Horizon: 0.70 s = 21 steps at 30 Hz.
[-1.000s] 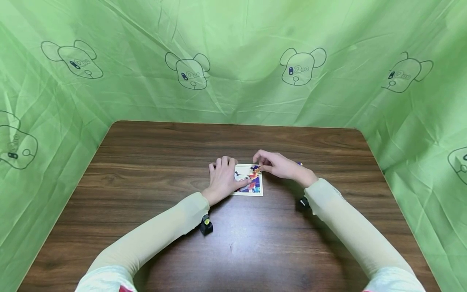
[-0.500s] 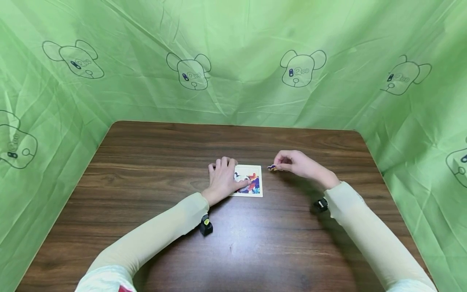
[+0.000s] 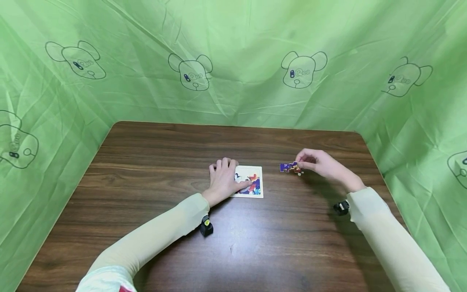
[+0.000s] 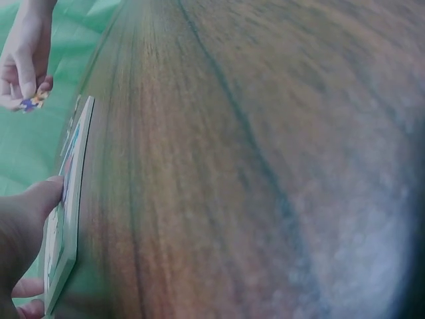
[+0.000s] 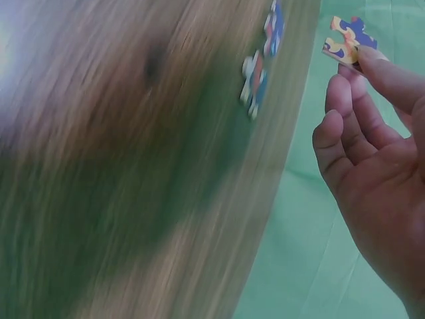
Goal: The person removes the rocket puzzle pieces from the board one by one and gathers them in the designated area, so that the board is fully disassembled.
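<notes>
Puzzle piece (image 5: 349,41) sits pinched at the tips of the right hand's (image 3: 321,163) fingers (image 5: 393,77)

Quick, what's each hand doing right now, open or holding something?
Left hand: open, resting on the jigsaw puzzle board.
Right hand: closed, pinching a jigsaw piece between thumb and finger.

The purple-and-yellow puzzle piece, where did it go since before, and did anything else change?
The person's bare right grip moved right, away from the flat white-bordered puzzle board, carrying the knobbly purple-and-yellow puzzle piece. It is still pinched, not let go. The board's top-right part is bare now. The person's bare left grip stayed put, its thumb on the board.
</notes>
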Tool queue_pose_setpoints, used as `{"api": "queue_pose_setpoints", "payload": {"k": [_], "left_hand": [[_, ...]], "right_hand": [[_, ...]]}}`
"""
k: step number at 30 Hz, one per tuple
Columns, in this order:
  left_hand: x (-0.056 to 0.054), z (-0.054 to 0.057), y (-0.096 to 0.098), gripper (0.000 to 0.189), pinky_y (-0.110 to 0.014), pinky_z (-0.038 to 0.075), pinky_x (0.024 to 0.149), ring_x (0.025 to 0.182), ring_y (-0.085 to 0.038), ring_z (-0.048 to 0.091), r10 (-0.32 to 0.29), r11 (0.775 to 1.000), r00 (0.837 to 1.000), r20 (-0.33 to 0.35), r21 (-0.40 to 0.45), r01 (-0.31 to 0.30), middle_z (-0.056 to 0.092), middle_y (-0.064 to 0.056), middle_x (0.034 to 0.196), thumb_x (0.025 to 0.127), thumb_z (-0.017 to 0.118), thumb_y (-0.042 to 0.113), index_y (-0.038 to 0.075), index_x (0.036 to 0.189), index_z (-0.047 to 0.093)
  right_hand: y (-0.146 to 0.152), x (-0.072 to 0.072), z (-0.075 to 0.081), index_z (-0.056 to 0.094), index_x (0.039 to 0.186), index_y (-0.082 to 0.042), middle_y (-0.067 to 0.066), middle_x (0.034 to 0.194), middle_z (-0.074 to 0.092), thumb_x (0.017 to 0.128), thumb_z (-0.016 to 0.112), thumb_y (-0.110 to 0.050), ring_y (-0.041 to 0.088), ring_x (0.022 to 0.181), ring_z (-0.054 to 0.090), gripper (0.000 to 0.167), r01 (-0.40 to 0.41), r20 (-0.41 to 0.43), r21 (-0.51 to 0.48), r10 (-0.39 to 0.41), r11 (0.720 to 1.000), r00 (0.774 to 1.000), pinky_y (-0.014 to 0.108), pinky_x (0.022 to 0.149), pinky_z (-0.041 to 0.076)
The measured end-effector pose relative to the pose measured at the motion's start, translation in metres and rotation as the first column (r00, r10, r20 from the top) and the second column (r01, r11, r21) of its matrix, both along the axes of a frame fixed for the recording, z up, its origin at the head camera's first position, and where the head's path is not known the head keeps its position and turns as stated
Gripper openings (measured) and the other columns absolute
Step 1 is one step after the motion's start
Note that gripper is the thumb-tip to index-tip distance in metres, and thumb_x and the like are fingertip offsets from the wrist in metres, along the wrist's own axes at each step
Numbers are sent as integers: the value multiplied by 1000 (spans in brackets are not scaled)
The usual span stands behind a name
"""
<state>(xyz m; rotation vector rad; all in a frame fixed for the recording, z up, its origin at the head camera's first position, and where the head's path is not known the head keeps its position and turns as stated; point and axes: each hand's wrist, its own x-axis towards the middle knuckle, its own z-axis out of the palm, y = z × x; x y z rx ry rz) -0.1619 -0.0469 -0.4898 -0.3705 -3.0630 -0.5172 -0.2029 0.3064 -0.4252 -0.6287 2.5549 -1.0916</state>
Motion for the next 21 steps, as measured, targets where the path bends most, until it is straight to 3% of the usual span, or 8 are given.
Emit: {"api": "queue_pose_setpoints", "payload": {"k": [4, 8, 16, 21], "left_hand": [[0, 1, 0, 84, -50, 32, 91, 107, -30, 45, -1, 1000, 1000, 0, -3, 1, 53, -10, 124, 76, 74, 79, 11, 123, 58], [0, 1, 1, 83, -50, 32, 90, 105, -30, 44, 0, 1000, 1000, 0, -6, 0, 53, -10, 122, 76, 74, 79, 12, 120, 57], [-1, 1, 1, 83, -51, 33, 92, 107, -31, 44, 2, 1000, 1000, -3, -2, -2, 53, -11, 124, 76, 74, 79, 11, 121, 58], [-1, 1, 1, 85, -51, 33, 93, 109, -31, 45, 4, 1000, 1000, 4, -10, -4, 53, -10, 126, 76, 73, 79, 11, 124, 58]], "right_hand": [[17, 0, -1, 71, 107, -10, 8, 99, 72, 102, 68, -13, 21, 90, 64, 7, 31, -23, 41, -30, 999, 999, 25, 76, 50], [31, 2, -3, 73, 108, -11, 7, 96, 72, 102, 68, -14, 22, 82, 62, 8, 65, -6, 56, -65, 996, 998, 27, 68, 48], [48, 3, -6, 73, 113, -6, 10, 102, 74, 103, 67, -20, 18, 91, 64, 18, 156, 39, 72, -159, 985, 987, 30, 78, 52], [55, -2, -12, 75, 108, -6, 8, 95, 74, 100, 73, -21, 10, 83, 61, 18, 191, 29, 126, -196, 973, 980, 26, 72, 48]]}}
